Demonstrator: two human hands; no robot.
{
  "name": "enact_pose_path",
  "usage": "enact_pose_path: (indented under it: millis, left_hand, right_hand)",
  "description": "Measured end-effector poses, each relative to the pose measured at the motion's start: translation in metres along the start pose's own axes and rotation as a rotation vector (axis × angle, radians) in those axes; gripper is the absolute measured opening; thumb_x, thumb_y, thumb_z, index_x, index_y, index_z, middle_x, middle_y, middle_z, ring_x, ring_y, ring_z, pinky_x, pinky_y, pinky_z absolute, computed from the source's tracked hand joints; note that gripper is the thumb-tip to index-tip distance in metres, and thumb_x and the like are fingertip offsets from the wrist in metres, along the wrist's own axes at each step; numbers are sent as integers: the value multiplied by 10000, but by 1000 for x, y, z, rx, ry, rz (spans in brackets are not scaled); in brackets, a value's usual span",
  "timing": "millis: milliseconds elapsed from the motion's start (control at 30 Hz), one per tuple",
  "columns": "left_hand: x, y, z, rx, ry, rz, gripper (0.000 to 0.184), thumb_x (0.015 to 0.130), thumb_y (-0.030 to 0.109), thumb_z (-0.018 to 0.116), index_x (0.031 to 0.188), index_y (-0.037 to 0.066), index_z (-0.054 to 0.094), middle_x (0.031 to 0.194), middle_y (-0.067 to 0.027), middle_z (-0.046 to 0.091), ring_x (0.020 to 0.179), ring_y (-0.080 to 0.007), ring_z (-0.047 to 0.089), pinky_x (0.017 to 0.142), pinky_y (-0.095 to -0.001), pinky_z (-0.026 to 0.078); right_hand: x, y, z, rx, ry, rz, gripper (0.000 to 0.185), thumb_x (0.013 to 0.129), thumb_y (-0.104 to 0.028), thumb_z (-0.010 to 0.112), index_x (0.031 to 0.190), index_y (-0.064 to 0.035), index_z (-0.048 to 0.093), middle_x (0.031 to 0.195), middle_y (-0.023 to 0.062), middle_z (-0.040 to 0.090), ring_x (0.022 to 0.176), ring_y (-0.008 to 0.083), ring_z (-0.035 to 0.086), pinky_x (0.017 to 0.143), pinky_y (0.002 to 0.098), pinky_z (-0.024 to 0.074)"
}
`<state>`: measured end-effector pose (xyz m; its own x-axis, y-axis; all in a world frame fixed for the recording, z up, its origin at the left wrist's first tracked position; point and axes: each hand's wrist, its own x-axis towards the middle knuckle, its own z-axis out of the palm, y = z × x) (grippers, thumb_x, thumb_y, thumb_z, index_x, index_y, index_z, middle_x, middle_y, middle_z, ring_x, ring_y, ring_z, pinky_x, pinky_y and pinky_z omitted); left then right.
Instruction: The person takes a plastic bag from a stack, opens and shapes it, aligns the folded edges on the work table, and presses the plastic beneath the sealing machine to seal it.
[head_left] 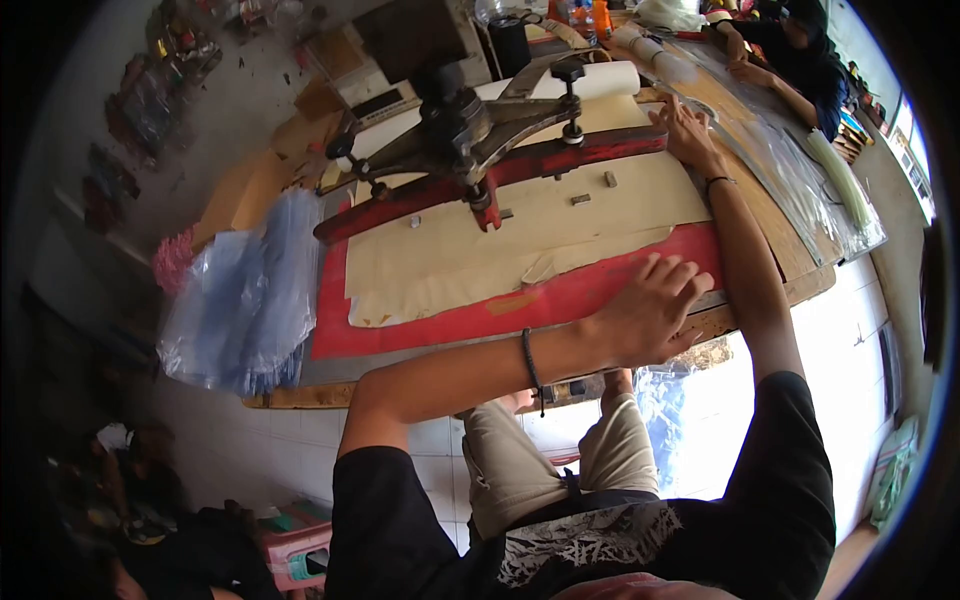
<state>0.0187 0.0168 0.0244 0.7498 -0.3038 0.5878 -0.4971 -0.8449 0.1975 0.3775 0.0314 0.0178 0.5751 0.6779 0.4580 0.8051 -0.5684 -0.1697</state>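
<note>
A wooden worktable (pixel 806 288) fills the middle of a cluttered room, with pale floor tiles (pixel 433 440) showing below its near edge. A red sheet (pixel 480 313) lies on it, reaching close to that near edge, and a cream sheet (pixel 430 265) with a ragged near side lies over the red one. Across the cream sheet runs a curved red bar (pixel 590 150), joined to a dark metal frame (pixel 520 118) with black knobs. The bar and frame stand in the way of reaching the far side; between the bar and the ragged edge there is more room for moving, though small metal blocks (pixel 581 200) and a thin pale loop (pixel 538 268) lie there.

The right hand (pixel 688 135) is open at the right end of the red bar, fingers apart; whether it presses on the bar cannot be told. The left hand (pixel 650 308) is open too, fingers loosely bent, above the right part of the red sheet near the table's edge, with nothing visible in its grasp.

Stacked clear plastic sleeves (pixel 240 300) bound the work on the left, hanging over the edge, with a cardboard box (pixel 243 200) behind them. Clear plastic (pixel 790 190) covers much of the right side. Beyond the frame are a white roll (pixel 610 79) and a black cup (pixel 509 47). A co-worker (pixel 800 75) leans on the far right of the table.
</note>
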Motion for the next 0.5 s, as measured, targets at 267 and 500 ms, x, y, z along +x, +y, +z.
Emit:
enact_pose_path:
  millis: [267, 500]
  left_hand:
    - [9, 6, -7, 87, -142, -54, 392, 861, 305, 651, 1098, 0, 582, 1233, -219, 546, 1201, -373, 504, 1051, -503, 366]
    - [-12, 9, -19, 137, -66, -3, 430, 875, 349, 661, 1158, 41, 558, 1334, -218, 482, 1255, -364, 473, 1060, -508, 391]
  right_hand:
    - [-9, -6, -3, -20, 83, -77, 446, 999, -481, 444, 1336, -196, 505, 1386, 119, 511, 1332, 327, 436, 1027, 621, 304]
    - [-6, -2, -5, 91, -54, 50, 579, 954, -476, 536, 1395, -117, 425, 1410, 165, 512, 1332, 369, 454, 1068, 634, 274]
